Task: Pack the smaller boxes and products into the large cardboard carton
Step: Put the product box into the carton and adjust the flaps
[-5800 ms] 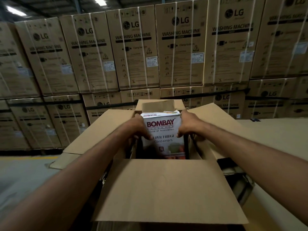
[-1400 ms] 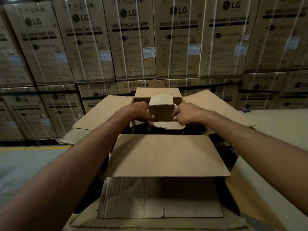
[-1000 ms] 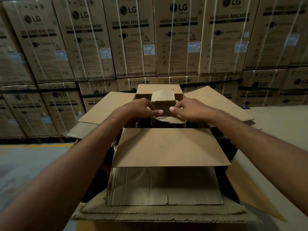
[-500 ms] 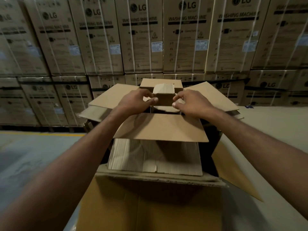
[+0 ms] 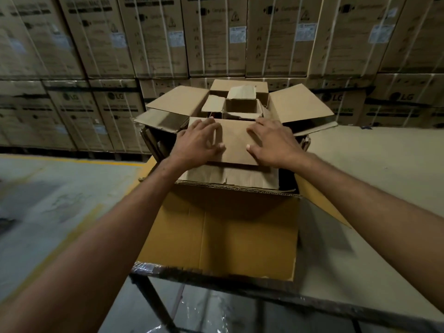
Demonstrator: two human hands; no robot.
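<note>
Large carton on table, flaps splayed; smaller box upright inside at far end, above the rim; left hand, right hand — fingers spread flat on near flap, gripping nothing; step: closing; next likely needs box seated lower.

My left hand and right hand are bare, the nails trimmed short. My left forearm, from seven o'clock, and right forearm, from four o'clock, are bare too.
</note>
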